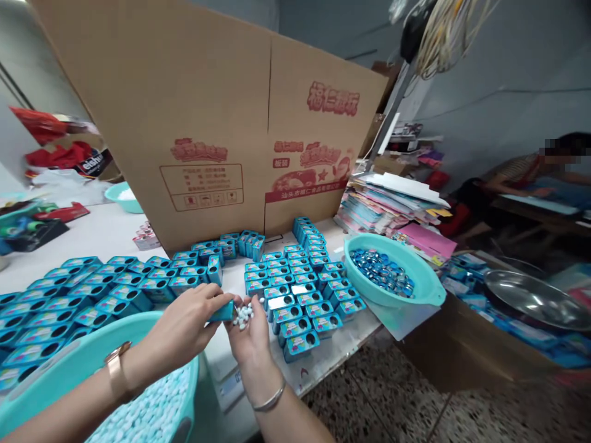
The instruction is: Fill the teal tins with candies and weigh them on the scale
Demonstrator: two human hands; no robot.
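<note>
My left hand (192, 317), with a rose-gold watch on its wrist, grips a small blue tin (222, 312) that lies tilted towards my other palm. Cupped and palm up, my right hand (253, 339) holds a little heap of small white candies (243, 315) against the tin's end. Under my left forearm is a large turquoise tub (196, 375) of white and pale-blue candies (152, 406). Rows of blue tins with dark round openings stand to the right (300, 344) and to the left (111, 304). A white scale (226, 369) partly shows below my hands.
A tall cardboard box (207, 111) stands behind the tins. On the right, a turquoise basin (427, 292) holds round blue metal lids (381, 271) near the table edge. Stacked papers (378, 203) lie behind it. Another person (517, 175) sits at the far right. A metal tray (535, 295) rests atop blue packs.
</note>
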